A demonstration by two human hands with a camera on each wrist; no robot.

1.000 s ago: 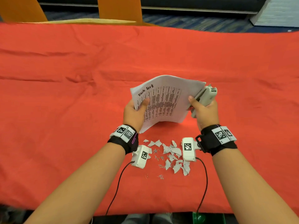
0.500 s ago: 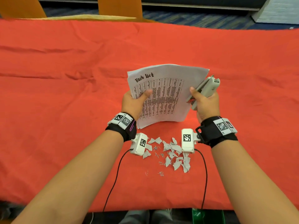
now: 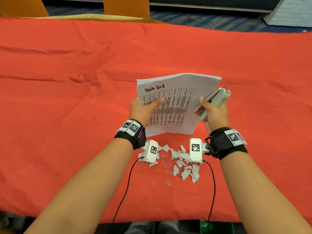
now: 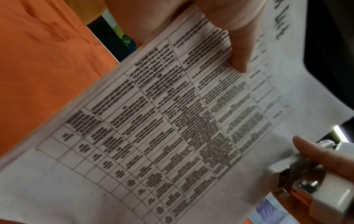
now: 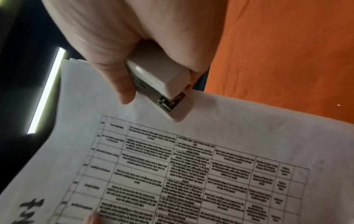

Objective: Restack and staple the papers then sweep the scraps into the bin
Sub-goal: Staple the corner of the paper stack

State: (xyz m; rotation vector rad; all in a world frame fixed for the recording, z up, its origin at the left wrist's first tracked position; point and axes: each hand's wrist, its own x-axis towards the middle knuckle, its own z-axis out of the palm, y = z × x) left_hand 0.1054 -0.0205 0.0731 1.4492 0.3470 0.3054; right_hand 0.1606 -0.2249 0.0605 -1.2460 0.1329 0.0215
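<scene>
A stack of printed papers (image 3: 175,105) headed "Task list" stands on its lower edge on the red cloth, tilted toward me. My left hand (image 3: 143,110) grips its left side, thumb across the front page (image 4: 172,121). My right hand (image 3: 214,112) holds a small white stapler (image 3: 214,102) against the stack's right edge. In the right wrist view the stapler (image 5: 162,84) has its nose over the page's (image 5: 210,166) margin. Torn paper scraps (image 3: 182,162) and loose staples (image 3: 168,183) lie on the cloth just in front of my wrists.
The red cloth (image 3: 67,98) covers the whole table. Orange chair backs (image 3: 125,6) stand behind the far edge. A green object (image 3: 216,227) shows below the table's near edge, between my arms.
The paper stack has been turned more upright and squared toward me. My right hand with the stapler has stayed at its right edge. The scraps have not moved.
</scene>
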